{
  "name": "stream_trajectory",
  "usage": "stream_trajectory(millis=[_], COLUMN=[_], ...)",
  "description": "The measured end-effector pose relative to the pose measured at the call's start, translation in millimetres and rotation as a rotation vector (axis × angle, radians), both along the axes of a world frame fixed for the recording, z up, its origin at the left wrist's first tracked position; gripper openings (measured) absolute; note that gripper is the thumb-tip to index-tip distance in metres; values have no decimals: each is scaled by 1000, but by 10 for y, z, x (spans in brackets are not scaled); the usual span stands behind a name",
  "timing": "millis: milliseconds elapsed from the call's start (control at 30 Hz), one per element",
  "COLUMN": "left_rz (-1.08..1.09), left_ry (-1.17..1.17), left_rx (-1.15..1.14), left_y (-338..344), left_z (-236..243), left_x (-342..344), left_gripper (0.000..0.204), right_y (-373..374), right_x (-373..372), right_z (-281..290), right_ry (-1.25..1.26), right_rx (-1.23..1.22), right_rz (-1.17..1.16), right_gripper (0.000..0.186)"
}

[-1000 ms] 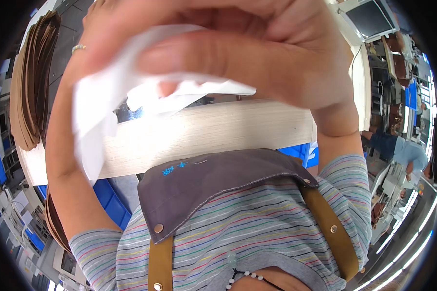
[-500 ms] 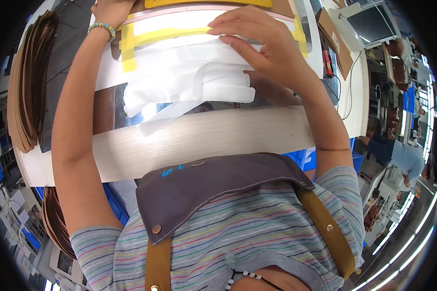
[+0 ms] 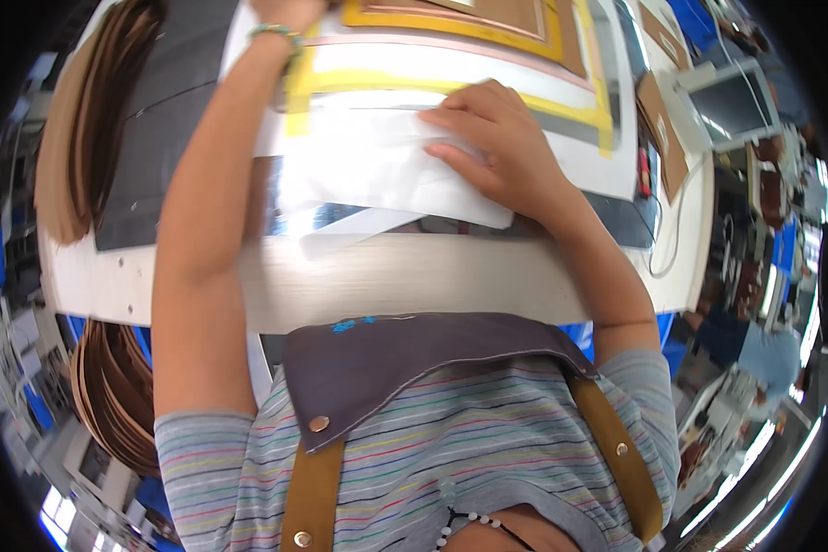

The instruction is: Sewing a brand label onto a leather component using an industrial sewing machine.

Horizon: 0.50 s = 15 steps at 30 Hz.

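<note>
My left hand (image 3: 290, 11) is at the top edge, beyond the upper left corner of a yellow-taped frame on a white board; its fingers are blurred and cut off. My right hand (image 3: 497, 143) lies over the right part of a pile of thin white sheets (image 3: 368, 170), its fingers half bent and the thumb apart from them. Strips of yellow tape (image 3: 368, 81) border the white area above the pile. A loose white strip (image 3: 359, 228) sticks out below it at a slant. Beyond the tape lies a yellow-edged brown frame (image 3: 451, 25).
Long brown strips (image 3: 87, 120) are stacked at the left over a dark mat (image 3: 170, 129). At the right are a red tool (image 3: 644, 172), a cable (image 3: 655, 267), brown boards (image 3: 662, 129) and a grey-screened device (image 3: 729, 106). The table's pale front edge (image 3: 414, 276) faces me.
The view has shifted, so the table sits further right and lower. My right fingers have bent more. The folded white strips in the pile now appear as a smoother, flatter sheet.
</note>
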<state>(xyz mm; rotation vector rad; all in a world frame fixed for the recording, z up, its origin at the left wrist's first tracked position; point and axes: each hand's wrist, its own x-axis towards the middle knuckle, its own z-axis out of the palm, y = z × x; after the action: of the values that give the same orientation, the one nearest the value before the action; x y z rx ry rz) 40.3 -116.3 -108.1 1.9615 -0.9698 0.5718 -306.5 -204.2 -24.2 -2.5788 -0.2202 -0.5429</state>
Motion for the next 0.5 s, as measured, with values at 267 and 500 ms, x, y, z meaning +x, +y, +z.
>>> stream_trajectory(millis=[267, 500], left_rz=[504, 323], left_ry=[273, 52], left_rx=[-349, -248], left_y=[858, 3877], left_z=[739, 2398], left_x=[888, 836], left_gripper=[12, 44], right_y=[20, 64], right_x=[103, 226], right_z=[250, 400], right_ry=[5, 33], right_rx=[79, 63], right_rz=[-84, -66], right_gripper=[27, 26])
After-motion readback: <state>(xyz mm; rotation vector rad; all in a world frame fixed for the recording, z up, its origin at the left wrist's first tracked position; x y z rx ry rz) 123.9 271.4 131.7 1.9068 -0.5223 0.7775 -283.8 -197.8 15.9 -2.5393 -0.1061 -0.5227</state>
